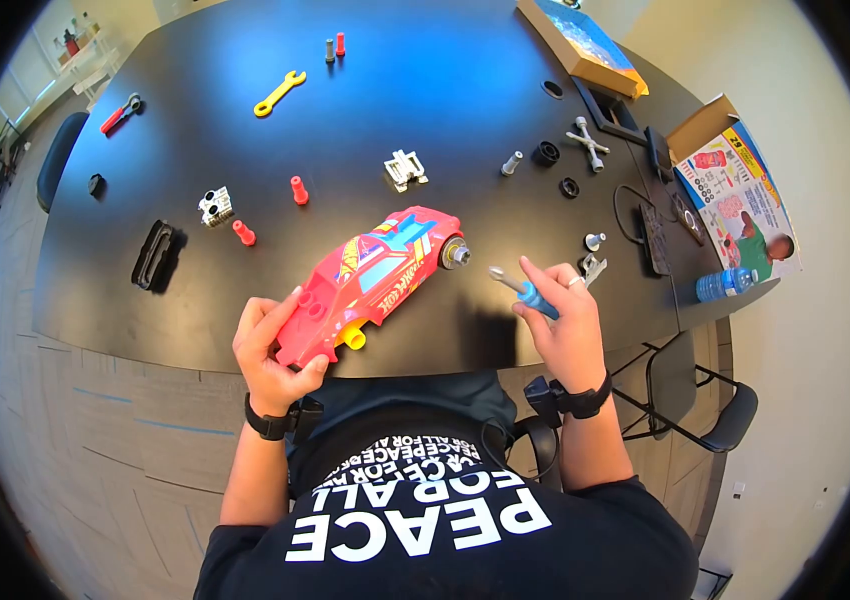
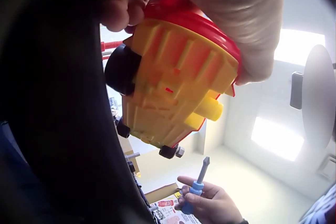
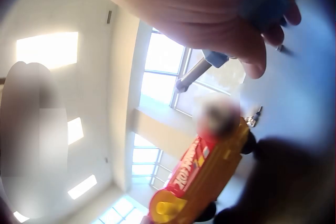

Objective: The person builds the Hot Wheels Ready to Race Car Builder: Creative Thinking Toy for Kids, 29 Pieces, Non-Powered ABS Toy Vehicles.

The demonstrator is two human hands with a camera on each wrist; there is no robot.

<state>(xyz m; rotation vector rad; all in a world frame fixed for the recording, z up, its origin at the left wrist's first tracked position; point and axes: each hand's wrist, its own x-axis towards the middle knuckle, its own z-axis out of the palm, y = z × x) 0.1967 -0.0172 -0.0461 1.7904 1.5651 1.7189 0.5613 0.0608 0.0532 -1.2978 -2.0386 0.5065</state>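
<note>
My left hand (image 1: 270, 345) grips the rear of a red toy car (image 1: 375, 270), raised at a slant over the table's near side. Its yellow underside (image 2: 173, 77) shows in the left wrist view, with a bare yellow axle stub (image 2: 212, 108) at one wheel place. A front wheel (image 1: 453, 253) carries a grey nut at its centre. To the right, my right hand (image 1: 567, 325) holds a toy screwdriver (image 1: 535, 298) by its blue handle, the grey tip pointing toward the car but apart from it.
On the black table (image 1: 245, 330) lie a yellow wrench (image 1: 280, 94), a red-handled ratchet (image 1: 122, 115), a grey cross wrench (image 1: 587, 144), a silver engine piece (image 1: 405, 170), a black frame piece (image 1: 155, 256) and red bolts (image 1: 299, 190). A water bottle (image 1: 726, 285) and an open box (image 1: 735, 190) stand right.
</note>
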